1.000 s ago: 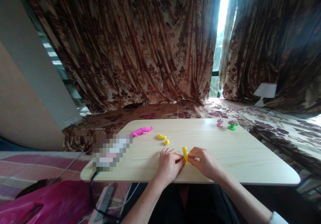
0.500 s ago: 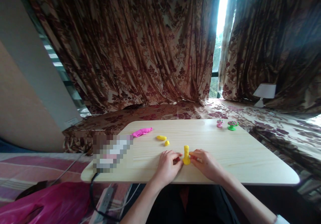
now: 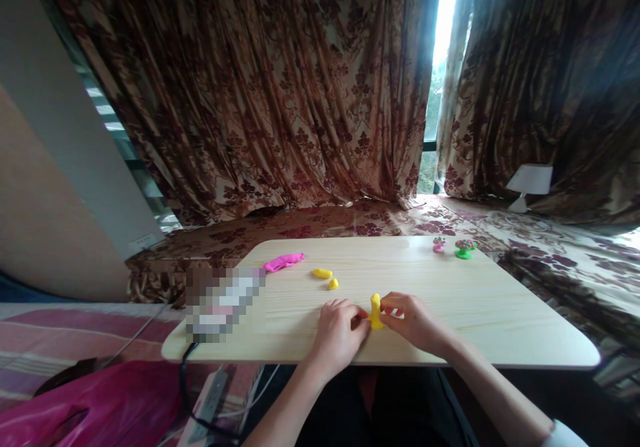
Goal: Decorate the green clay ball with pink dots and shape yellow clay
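Note:
A yellow modelling clay column [image 3: 376, 310] with a wider base stands upright on the table, close to its front edge. My left hand [image 3: 339, 329] is closed, its thumb and fingertips pinching the left side of the base. From the right, my right hand [image 3: 415, 325] grips the column's side between curled fingers and thumb. Farther back lie a short yellow clay roll [image 3: 323, 273] and a small yellow clay lump [image 3: 333, 284], apart from both hands. A pink clay strip [image 3: 284, 262] rests toward the table's back left.
On the pale wooden table [image 3: 510, 327], a small pink figure [image 3: 439, 245] and a green dotted one [image 3: 465, 249] stand at the back right. A blurred-out object [image 3: 225, 303] with a black cable lies at the left. A white lamp [image 3: 530, 180] stands beyond.
The column has shifted slightly right and its top looks less flat. My left hand has followed and now meets the base; my right hand sits a little higher on the clay.

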`<state>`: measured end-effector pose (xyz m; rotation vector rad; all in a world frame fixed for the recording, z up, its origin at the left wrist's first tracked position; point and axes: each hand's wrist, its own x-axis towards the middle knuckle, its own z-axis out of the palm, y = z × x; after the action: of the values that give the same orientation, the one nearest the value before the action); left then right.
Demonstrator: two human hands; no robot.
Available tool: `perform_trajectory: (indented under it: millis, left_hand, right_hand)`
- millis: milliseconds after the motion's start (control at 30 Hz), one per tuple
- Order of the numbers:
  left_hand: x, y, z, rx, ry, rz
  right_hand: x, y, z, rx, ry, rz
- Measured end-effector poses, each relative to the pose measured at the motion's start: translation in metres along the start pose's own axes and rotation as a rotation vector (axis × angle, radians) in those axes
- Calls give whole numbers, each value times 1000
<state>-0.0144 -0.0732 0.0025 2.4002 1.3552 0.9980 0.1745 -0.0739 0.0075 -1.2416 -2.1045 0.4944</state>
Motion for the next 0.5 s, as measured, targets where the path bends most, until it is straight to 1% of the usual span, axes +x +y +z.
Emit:
perform_trajectory:
  millis: [100,233,367,500]
  left_hand:
    - [3,-4,-2,-15,4,-5]
    - [7,-5,-2,-64,-8,18]
    - [9,-1,-1,-71,-11,32]
    - [8,-1,2,-60,-11,32]
  right_hand:
    - [-5,-1,-2,-22,33,23]
    - [-10,-8,0,-97,54,46]
    - [-8,-12,3,-129,69,58]
    - [-6,-10,6,-136,75,55]
